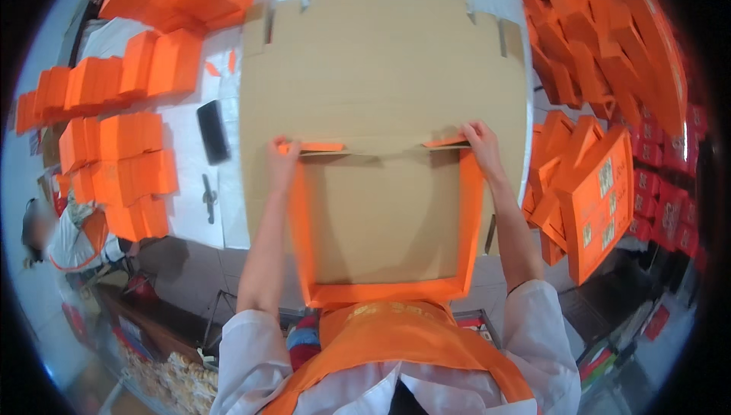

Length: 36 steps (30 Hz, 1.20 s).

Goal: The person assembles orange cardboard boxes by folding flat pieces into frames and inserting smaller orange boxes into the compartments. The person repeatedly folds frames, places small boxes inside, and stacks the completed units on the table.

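In front of me lies a large cardboard box [396, 292], plain brown inside and orange on its folded-up walls. Its left, right and near walls stand up, the near one close to my orange apron. From the far side a wide flat brown panel [384, 65] with slots at its edges stretches away. My left hand [284, 158] is closed on the far left corner, pinching the orange flap [324, 146] there. At the far right corner, my right hand [481, 145] grips the matching flap [444, 142]. Between them both flaps lean inward, with a gap in the middle.
Left of the cardboard lie a black phone [212, 132] and a small dark tool [209, 199]. Stacks of orange cardboard [137, 167] line the left. Folded orange boxes [590, 205] lean at the right, before red packages [670, 205]. Another person [80, 236] is at far left.
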Tool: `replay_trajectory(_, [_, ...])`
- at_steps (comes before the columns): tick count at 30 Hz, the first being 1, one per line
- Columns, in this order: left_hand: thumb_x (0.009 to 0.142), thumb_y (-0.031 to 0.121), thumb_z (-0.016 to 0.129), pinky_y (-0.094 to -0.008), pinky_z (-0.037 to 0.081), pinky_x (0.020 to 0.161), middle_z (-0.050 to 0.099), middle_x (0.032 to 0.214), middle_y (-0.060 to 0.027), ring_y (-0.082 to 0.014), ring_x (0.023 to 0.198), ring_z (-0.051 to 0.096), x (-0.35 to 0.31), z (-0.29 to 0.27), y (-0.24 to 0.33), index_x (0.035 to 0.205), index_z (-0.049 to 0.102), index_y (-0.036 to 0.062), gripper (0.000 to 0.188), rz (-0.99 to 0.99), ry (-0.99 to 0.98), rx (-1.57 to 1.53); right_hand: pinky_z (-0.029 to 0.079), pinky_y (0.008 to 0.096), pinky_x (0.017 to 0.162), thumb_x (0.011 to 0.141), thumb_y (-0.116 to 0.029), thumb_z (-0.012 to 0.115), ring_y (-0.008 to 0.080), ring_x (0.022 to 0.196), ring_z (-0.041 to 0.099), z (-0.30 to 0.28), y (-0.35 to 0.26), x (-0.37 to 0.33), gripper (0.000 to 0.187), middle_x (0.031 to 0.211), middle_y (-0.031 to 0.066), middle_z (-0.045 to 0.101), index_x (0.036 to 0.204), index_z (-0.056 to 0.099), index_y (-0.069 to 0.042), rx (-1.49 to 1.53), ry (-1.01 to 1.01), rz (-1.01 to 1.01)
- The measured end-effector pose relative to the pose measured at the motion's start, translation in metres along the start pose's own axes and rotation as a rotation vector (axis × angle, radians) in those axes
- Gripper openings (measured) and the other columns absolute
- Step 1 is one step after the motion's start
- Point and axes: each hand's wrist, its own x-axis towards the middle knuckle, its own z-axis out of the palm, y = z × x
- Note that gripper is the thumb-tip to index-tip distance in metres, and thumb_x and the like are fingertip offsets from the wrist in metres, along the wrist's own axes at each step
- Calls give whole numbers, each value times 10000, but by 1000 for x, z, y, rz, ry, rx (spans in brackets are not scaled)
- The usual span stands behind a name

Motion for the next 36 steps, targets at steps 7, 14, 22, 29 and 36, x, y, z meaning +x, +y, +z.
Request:
replay_trajectory(7, [793,307,603,-350,296,1007,374,1332,-193,-261,1242,354,7,-13,35,1315,303,-58,704,-258,-296,-210,163,339,1075,934,-379,359,242,1335,181,9,-26,-11,595,1427,160,221,1375,209,-8,-73,45,0])
replay_trajectory(14, [802,250,603,-354,288,1009,388,1310,-164,-245,1228,355,20,-11,-4,1307,299,-47,660,-198,-311,-401,134,350,1082,918,-463,351,231,1342,154,-21,-39,5,668,1440,140,197,1381,196,-8,807,-118,524])
replay_trajectory(22, [831,158,579,-328,395,876,510,1049,-67,-161,993,482,1,-7,28,1037,490,26,260,143,-146,-466,242,377,1026,921,-496,324,236,1231,340,-2,-6,17,564,1184,109,489,1135,508,-8,395,186,185])
replay_trajectory(29, [918,399,315,-395,333,968,515,1181,-135,-226,1098,470,-1,-27,-4,972,558,69,413,245,-452,-862,252,372,1028,882,-438,473,249,1231,365,-27,-37,-5,462,1188,96,524,953,630,-9,271,-461,-93])
replay_trajectory(36, [694,540,615,-446,202,1061,459,1280,-134,-246,1224,392,35,-62,74,1227,430,78,729,407,-991,542,250,370,1038,658,-513,669,262,1244,369,-20,-115,23,892,1350,120,392,1371,290,-134,-988,-1027,82])
